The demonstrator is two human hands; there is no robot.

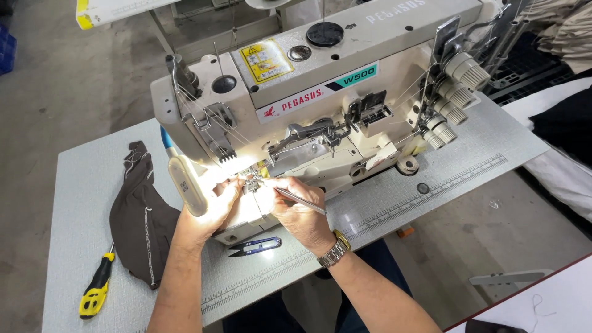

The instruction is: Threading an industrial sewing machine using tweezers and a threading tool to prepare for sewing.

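The right hand point(300, 213) pinches slim metal tweezers point(300, 201), long axis slanting up-left, tips nearest the bright-lit needle area point(251, 180) of the cream industrial sewing machine point(308, 92), just beside the left hand point(213, 206), whose curled fingers' grip I cannot tell.

A cream-coloured industrial sewing machine point(320, 92) was seen, marked with a yellow warning label point(266, 60) and a teal and dark stripe point(353, 77). The pale grey speckled worktable point(80, 185) was edged with a printed ruler scale. A dark brown fabric piece with light stitching point(143, 225) was laid beside a yellow and black handled screwdriver point(97, 285). Dark blue thread snips point(254, 246) and silver metal tweezers point(299, 200) were noted. A gold and silver wristwatch point(335, 250) was worn.
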